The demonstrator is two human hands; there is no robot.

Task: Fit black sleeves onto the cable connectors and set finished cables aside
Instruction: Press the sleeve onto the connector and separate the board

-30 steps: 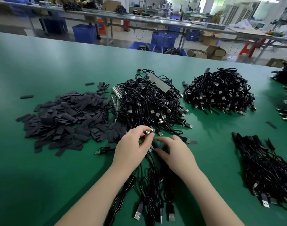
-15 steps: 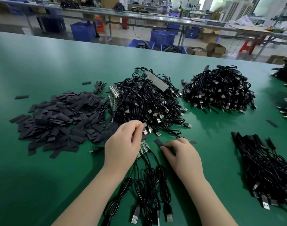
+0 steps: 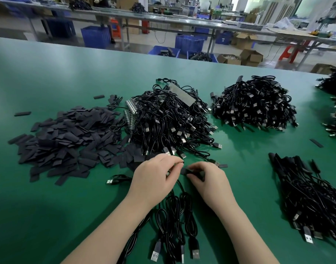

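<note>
At 9 o'clock on the green bench (image 3: 49, 216): loose heap of flat black sleeves (image 3: 68, 138), a few strays around it. Toward 11 o'clock, big tangle of unsleeved cables (image 3: 171, 121) with USB plugs showing; second similar pile (image 3: 254, 105) at 1 o'clock. Centre, just below the big tangle: left hand (image 3: 153, 180) has its grip pinched on the connector end of a cable, fingertips curled, small board barely visible under the fingers. Bunch of cables (image 3: 174, 221) trails from under that hand toward 6 o'clock, USB plugs near the bottom edge. Right hand (image 3: 207, 178), just beside the left, grip pinching one black sleeve (image 3: 186, 171), its open end pointing at the connector; sleeve and connector look nearly touching, can't tell if started on. Step, as I read it: lining the sleeve up to slide over the connector. Next move likely needs the sleeve mouth kept open and square, pushed on while the left steadies. At 3–4 o'clock, finished pile (image 3: 312, 199), sleeved ends at the far side, where this one presumably goes.
</note>
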